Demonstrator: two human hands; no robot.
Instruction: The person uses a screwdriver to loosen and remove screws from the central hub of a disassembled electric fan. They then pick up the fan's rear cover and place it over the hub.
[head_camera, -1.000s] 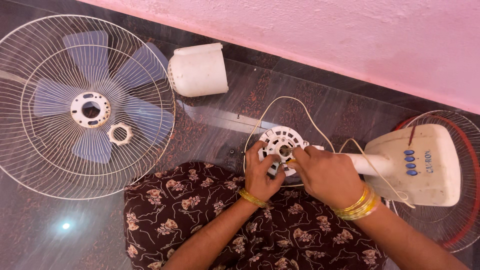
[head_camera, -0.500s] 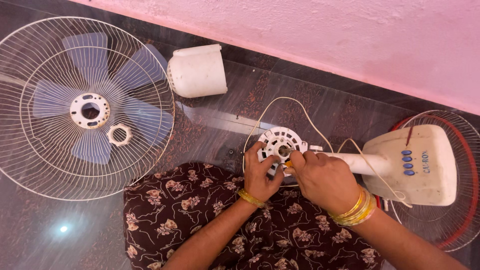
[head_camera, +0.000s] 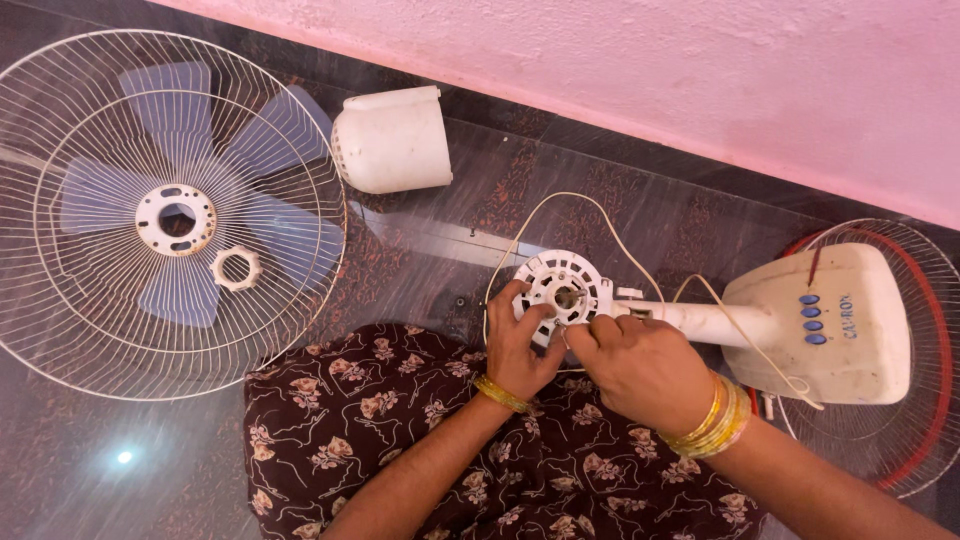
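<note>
Compared with a second ago, not much has moved: your left hand (head_camera: 518, 345) stays clamped on the lower left edge of the round white motor plate (head_camera: 560, 290), and your right hand (head_camera: 640, 365) has slid a bit lower and closer in, so its fingers (head_camera: 580, 335) now sit just under the plate's centre hole. Everything else on the floor (head_camera: 480, 220) lies where it was.

Counting it up: one motor plate, one white fan stand (head_camera: 830, 325) with a neck running to the plate, four blue buttons (head_camera: 812, 319) on that stand, two wire guards, one blue blade set (head_camera: 190, 225) with what looks like five blades, one small white ring nut (head_camera: 237, 268), one white motor cover (head_camera: 392, 140) lying on its side, and one pale cord (head_camera: 570, 215) looping round the plate.

The plate itself is a white slotted disc with a dark hole in the middle, sitting just above your knees on the patterned brown cloth (head_camera: 420, 440), at the end of the stand's neck. Your left fingers are curled around its rim, thumb on the face. Your right fingers are bunched together at its lower edge, but I can't tell whether they're pinching anything small.

The big guard (head_camera: 60, 330) lies on the left with the blades under it; the other guard (head_camera: 925, 400) sits beneath the stand.
</note>
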